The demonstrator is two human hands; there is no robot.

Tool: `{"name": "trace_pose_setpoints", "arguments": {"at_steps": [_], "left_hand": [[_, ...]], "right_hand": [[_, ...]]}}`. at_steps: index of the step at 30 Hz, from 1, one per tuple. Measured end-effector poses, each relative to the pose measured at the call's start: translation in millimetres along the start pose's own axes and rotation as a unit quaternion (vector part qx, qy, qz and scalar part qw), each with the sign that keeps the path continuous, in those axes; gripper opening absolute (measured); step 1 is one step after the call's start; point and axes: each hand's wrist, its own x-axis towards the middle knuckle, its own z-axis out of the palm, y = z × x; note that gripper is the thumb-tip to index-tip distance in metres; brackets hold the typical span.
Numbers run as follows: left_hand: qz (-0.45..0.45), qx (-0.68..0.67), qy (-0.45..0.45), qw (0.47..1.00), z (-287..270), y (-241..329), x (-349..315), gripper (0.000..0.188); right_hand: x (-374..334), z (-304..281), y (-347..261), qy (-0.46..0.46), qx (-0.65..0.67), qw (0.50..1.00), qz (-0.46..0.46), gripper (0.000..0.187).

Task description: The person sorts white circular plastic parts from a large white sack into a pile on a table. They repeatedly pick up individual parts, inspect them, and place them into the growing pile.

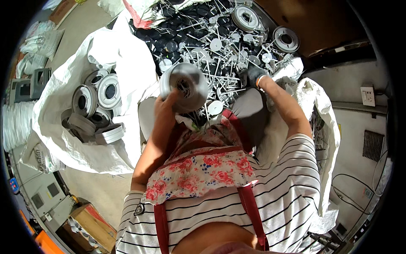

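Observation:
My left hand (167,103) grips the near left edge of a round grey plastic ring (196,86), which is smeared by motion and has a hole in its middle. It is held over a heap of grey plastic sprues with thin stalks and discs (224,55), mixed with black round pieces (169,45). At the right side of the heap is my right hand (255,76), in a dark glove with an orange band at the wrist. Its fingers look curled among the sprues, and what lies in them is hidden against the dark pieces.
To the left, an open white woven sack (127,63) holds several grey rings (111,92). Two more grey rings, one (245,18) left of the other (286,39), lie at the heap's far right. Another white sack (325,110) stands right of my arm; a cardboard box (94,226) is lower left.

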Motion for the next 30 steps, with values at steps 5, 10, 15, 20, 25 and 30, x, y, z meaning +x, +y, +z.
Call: {"name": "trace_pose_setpoints", "arguments": {"at_steps": [5, 10, 15, 20, 25, 30], "left_hand": [[0.069, -0.102, -0.057, 0.991, 10, 22, -26, 0.033], [0.071, -0.091, -0.077, 0.990, -8, 13, -29, 0.038], [-0.016, -0.245, -0.174, 0.954, -4, -1, -26, 0.037], [-0.009, -0.250, -0.118, 0.961, -9, -4, -40, 0.028], [0.016, -0.179, -0.065, 0.982, -28, 1, -52, 0.028], [0.011, -0.046, -0.086, 0.995, -26, 22, -65, 0.034]], "right_hand": [[13, 44, 40, 0.086, -0.067, 0.991, 0.077, 0.030], [-23, -80, -35, 0.193, 0.187, 0.960, 0.083, 0.027], [-77, -143, -125, -0.070, 0.833, 0.501, -0.226, 0.013], [-64, -132, -185, 0.371, 0.308, 0.857, -0.183, 0.031], [-79, -160, -214, 0.275, 0.251, 0.906, -0.203, 0.067], [-75, -153, -215, 0.299, 0.190, 0.896, -0.268, 0.072]]}}
